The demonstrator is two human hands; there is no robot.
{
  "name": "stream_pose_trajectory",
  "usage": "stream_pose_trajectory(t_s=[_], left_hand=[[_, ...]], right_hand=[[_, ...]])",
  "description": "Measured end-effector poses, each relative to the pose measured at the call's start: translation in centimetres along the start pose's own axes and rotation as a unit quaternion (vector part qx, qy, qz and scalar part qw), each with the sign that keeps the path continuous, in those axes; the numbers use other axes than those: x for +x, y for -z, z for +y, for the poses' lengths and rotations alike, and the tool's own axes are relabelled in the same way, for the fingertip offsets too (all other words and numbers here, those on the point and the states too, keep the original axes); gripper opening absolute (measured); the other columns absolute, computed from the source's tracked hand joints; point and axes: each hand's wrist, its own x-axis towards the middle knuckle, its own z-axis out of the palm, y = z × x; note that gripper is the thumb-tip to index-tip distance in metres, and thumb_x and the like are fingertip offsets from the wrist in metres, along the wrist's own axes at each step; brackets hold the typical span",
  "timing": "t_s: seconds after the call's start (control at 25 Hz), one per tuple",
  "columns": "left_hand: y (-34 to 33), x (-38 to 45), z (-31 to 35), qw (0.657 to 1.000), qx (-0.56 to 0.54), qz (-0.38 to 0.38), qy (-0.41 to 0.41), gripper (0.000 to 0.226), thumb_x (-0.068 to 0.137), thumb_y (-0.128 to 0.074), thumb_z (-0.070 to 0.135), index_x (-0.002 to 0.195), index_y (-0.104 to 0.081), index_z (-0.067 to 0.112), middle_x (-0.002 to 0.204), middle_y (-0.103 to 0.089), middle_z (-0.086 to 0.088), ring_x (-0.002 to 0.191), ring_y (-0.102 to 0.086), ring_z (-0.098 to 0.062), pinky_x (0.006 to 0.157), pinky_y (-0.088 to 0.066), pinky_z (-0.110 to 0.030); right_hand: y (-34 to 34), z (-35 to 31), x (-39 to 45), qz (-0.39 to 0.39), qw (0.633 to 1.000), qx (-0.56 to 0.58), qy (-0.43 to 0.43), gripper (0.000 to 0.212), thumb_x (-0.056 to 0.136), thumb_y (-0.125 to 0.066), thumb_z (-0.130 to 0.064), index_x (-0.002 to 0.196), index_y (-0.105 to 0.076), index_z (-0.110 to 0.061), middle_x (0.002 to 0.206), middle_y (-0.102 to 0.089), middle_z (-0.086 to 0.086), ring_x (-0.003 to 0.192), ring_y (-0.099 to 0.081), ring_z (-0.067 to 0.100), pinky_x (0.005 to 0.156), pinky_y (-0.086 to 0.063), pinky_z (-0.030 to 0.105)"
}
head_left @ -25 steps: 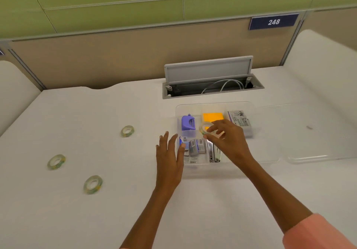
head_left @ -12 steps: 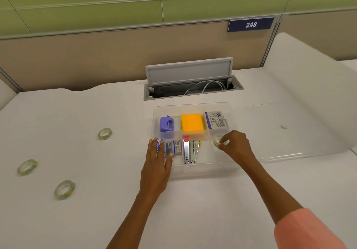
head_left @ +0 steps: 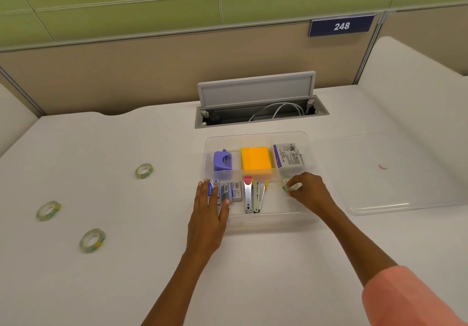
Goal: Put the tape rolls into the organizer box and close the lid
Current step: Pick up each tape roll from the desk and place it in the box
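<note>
Clear plastic organizer box [head_left: 258, 219] with dividers on smooth white desk [head_left: 126, 275], right hand [head_left: 307, 190] pinching round tape roll [head_left: 285, 186] inside front right compartment, left hand [head_left: 209, 214] flat, fingers spread on box's left edge, flat clear lid [head_left: 395, 173] beside box, three glossy tape rings [head_left: 92, 240] loose at left.

A: What is blocking the organizer box [head_left: 258, 135]?

B: The left hand [head_left: 207, 214] is lying over its near-left corner, and the right hand [head_left: 307, 191] is filling its near-right compartment. The lid [head_left: 395, 173] is lying just right of it.

A: And left of it?

B: Bare counter [head_left: 164, 224] is stretching out to three tape rolls [head_left: 92, 240].
</note>
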Motion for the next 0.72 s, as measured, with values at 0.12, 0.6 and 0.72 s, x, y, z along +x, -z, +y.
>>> stream_pose_trajectory(t_s=[0.12,0.6,0.72], left_hand=[[-0.07,-0.21,-0.05,1.000,0.008,0.001,-0.003,0.062,0.093,-0.042,0.033,0.146,-0.012,0.017,0.156,-0.010,-0.004,0.143,-0.011,-0.016,0.100,-0.017,-0.018],[0.13,-0.76,0.09,0.999,0.029,-0.012,0.014,0.061,0.094,-0.037,0.040,0.145,-0.009,0.020,0.157,-0.006,-0.003,0.144,-0.005,-0.017,0.116,-0.011,-0.044],[0.52,-0.72,0.06,0.998,0.055,-0.022,0.013,0.076,0.082,-0.016,0.069,0.145,-0.009,0.025,0.157,-0.004,-0.002,0.144,-0.002,-0.017,0.114,0.000,-0.046]], right_hand=[[0.01,-0.17,-0.22,0.001,1.000,-0.019,0.000,0.023,0.077,-0.071,-0.014,0.099,-0.069,-0.008,0.119,-0.064,0.016,0.103,-0.061,0.033,0.083,-0.046,0.030],[0.05,-0.08,-0.25,0.023,0.998,-0.058,0.024,0.024,0.078,-0.067,-0.007,0.103,-0.066,-0.006,0.120,-0.062,0.018,0.099,-0.062,0.034,0.083,-0.047,0.035],[-0.02,-0.73,-0.95,0.062,0.994,-0.077,0.045,0.029,0.078,-0.068,-0.010,0.106,-0.064,-0.009,0.123,-0.060,0.015,0.096,-0.063,0.033,0.079,-0.048,0.035]])
